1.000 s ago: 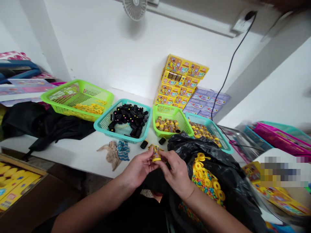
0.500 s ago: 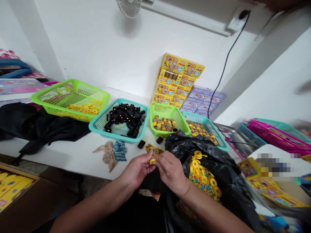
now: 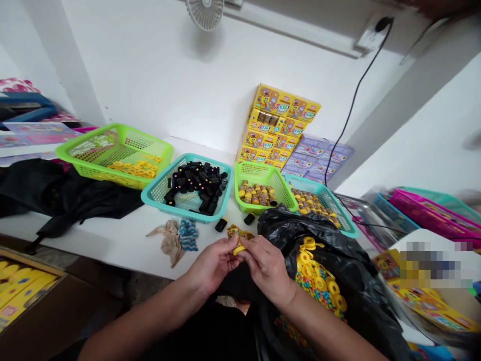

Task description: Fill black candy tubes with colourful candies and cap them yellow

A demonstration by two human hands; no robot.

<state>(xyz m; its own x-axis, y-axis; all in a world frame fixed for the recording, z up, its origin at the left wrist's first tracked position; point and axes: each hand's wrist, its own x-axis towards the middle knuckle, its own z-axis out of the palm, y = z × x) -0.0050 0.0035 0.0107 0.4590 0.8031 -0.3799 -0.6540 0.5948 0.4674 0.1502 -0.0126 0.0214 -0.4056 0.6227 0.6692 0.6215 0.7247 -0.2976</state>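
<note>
My left hand (image 3: pixel 220 260) and my right hand (image 3: pixel 267 263) meet at the table's front edge, both pinching one small yellow ring-like piece (image 3: pixel 239 249). Just behind the fingertips lies a yellow printed piece (image 3: pixel 244 233), partly covered by them. Two black cylinders, one on the left (image 3: pixel 221 224) and one on the right (image 3: pixel 249 218), rest on the table beyond. A black plastic bag (image 3: pixel 361 271) beside my right forearm holds yellow ring pieces (image 3: pixel 319 283) and small coloured beads.
A green basket (image 3: pixel 78 159) holds yellow pieces, a teal basket (image 3: pixel 150 193) black cylinders. Another green basket (image 3: pixel 278 173) and teal basket (image 3: pixel 349 220) hold yellow-brown capped pieces. Yellow boxes (image 3: pixel 280 125) are stacked behind. Crumpled cloths (image 3: pixel 171 240) lie left of my hands.
The whole view has shifted slightly, so things appear a little further right. Both hands keep their grip on the yellow piece, with only small finger movement.
</note>
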